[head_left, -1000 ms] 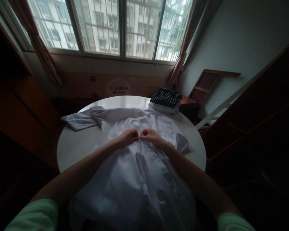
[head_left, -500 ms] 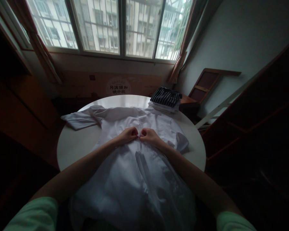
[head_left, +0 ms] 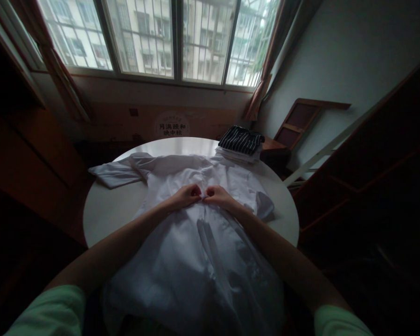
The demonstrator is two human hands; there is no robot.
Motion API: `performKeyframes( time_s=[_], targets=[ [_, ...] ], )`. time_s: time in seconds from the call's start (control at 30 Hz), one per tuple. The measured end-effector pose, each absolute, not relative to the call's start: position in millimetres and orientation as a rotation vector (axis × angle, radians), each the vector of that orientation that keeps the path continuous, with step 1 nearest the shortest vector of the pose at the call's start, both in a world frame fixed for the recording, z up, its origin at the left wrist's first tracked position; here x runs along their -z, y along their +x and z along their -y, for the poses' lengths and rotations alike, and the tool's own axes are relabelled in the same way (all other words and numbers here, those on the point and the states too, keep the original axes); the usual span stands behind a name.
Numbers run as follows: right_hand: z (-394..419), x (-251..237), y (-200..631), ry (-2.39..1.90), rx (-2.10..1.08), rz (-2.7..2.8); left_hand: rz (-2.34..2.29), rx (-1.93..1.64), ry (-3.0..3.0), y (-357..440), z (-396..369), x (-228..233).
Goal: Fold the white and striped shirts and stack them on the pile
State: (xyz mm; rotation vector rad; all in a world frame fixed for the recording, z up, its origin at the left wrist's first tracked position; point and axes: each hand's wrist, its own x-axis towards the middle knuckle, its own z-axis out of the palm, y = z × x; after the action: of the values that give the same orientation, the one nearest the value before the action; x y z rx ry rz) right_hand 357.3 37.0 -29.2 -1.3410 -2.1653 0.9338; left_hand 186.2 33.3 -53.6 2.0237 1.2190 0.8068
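A white shirt [head_left: 196, 261] lies spread, front up, on a round white table [head_left: 108, 210], collar toward the window and one sleeve stretched out to the left. My left hand [head_left: 186, 195] and my right hand [head_left: 217, 195] meet at the button strip in the upper chest. Both pinch the shirt's front edges with curled fingers, fingertips almost touching each other. The lower hem hangs over the table's near edge toward me.
A folded stack with a dark striped garment [head_left: 241, 140] on top sits at the table's far right edge. A wooden chair [head_left: 294, 126] stands behind it by the wall. A window [head_left: 161, 42] spans the far side; dark wooden furniture stands left and right.
Both hands stay at the button strip, shifting only slightly up the shirt. The view has tilted down a little.
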Motion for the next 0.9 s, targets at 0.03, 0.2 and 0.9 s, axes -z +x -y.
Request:
performKeyframes(
  time_s=[0.03,0.2,0.9],
  targets=[
    [-37.7,30.0,357.5,-1.335,-0.954,2.167,-1.222,-0.807,2.025,186.2,-33.4,53.8],
    [-37.7,32.7,356.8,-1.283,-1.017,2.140,-1.228,-0.811,2.013,186.0,-32.9,52.5],
    [-26.9,30.1,349.1,-1.487,-0.519,2.069,-1.187,-0.913,1.785,190.4,-28.7,48.8]
  ],
)
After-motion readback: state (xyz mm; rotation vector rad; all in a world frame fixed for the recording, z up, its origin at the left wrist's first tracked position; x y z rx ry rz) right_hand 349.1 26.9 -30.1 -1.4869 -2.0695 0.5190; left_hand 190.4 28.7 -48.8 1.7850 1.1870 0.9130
